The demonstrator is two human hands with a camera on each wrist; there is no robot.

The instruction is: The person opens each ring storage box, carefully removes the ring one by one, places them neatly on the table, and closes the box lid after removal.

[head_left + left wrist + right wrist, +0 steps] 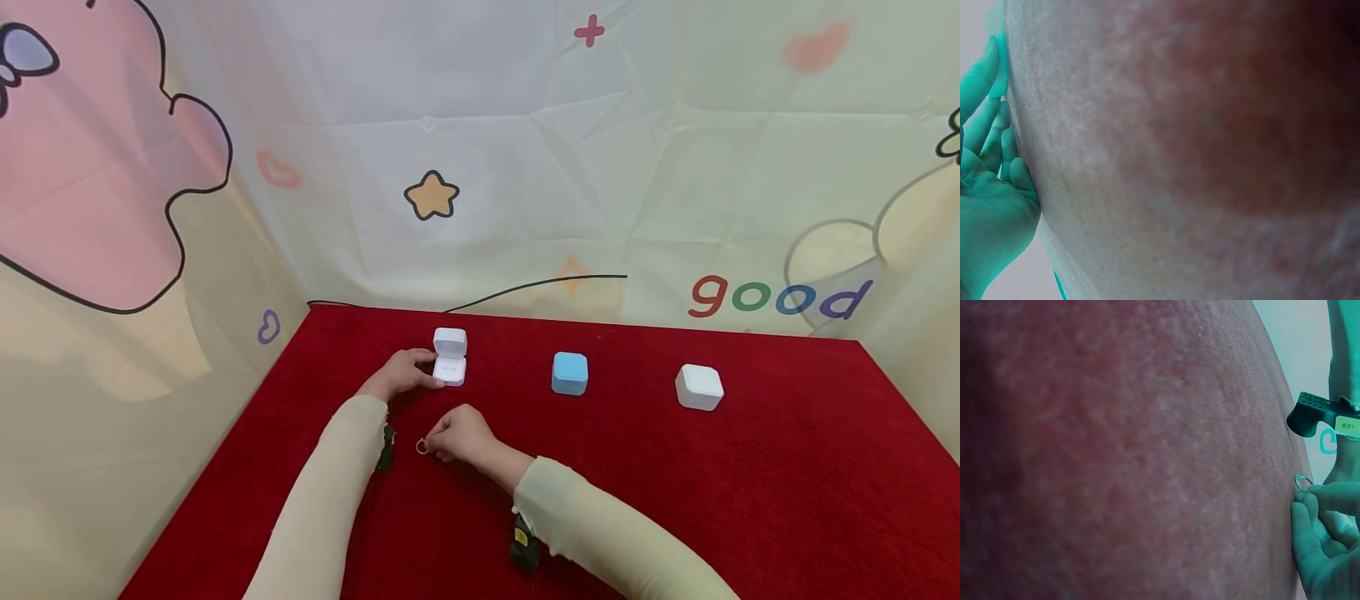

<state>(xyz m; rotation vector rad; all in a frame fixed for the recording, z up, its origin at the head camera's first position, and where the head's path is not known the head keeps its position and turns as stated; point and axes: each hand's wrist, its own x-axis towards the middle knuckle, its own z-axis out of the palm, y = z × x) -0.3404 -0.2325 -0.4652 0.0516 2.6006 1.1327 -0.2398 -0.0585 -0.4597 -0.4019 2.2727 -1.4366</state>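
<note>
An opened white ring box point(450, 369) stands on the red cloth, its lid tilted up at the back and a pale cushion inside. My left hand point(401, 373) holds this box from its left side, thumb at the front corner and a finger near the hinge. In the left wrist view the left hand point(997, 206) shows at the left edge, with part of the box beyond the thumb. Nearer to me, my right hand point(461, 435) pinches a thin ring point(422, 447) between thumb and fingertip. The ring point(1302, 482) also shows in the right wrist view, standing out from the fingertips.
A closed light-blue box point(570, 373) stands right of the opened box, and a closed white box point(700, 387) farther right. Red cloth point(637, 500) covers the table. Behind hangs a printed curtain point(525, 200). Dark cameras point(525, 543) are strapped at both wrists.
</note>
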